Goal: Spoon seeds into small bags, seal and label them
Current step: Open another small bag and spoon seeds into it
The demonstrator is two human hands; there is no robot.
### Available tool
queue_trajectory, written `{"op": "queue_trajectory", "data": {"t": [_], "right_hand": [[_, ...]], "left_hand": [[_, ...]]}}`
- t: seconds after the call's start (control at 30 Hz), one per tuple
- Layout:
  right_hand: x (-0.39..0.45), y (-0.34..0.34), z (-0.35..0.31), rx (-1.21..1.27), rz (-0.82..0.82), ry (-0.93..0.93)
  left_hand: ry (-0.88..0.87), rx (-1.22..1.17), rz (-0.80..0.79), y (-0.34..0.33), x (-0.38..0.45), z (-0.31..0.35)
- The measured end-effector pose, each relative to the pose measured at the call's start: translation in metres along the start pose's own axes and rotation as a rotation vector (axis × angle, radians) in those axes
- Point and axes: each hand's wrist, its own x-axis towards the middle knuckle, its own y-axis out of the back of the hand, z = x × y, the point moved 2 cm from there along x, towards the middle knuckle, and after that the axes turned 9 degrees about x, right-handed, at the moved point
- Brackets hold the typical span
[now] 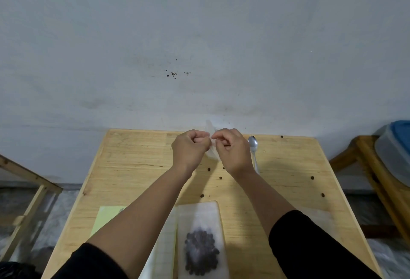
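Both hands are raised over the far part of the wooden table (pixel 133 167). My left hand (pixel 190 147) and my right hand (pixel 233 150) pinch the top of a small clear bag (pixel 211 133) between them, fingers curled. Most of that bag is hidden behind the hands. A metal spoon (pixel 253 150) lies on the table just right of my right hand. Near the front edge lies a clear bag holding dark seeds (pixel 200 250). Several loose seeds, such as a seed (pixel 312 177), are scattered over the table.
Yellow-green paper (pixel 106 216) and a clear sheet (pixel 164 252) lie at the front left under my left forearm. A wooden stool with a blue-lidded plastic tub (pixel 395 152) stands at the right. A wooden frame (pixel 28 201) stands at the left. A grey wall rises behind the table.
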Motion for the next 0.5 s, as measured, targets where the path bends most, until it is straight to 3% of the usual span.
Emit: {"op": "queue_trajectory", "data": {"t": [0.17,0.5], "right_hand": [[0.004,-0.001,0.005,0.061,-0.085,-0.124],[0.004,-0.004,0.002,-0.079,-0.038,-0.095]], "left_hand": [[0.005,0.032,0.003,0.001,-0.002,-0.003],[-0.129,0.365,0.074,0.014,0.005,0.003]]}}
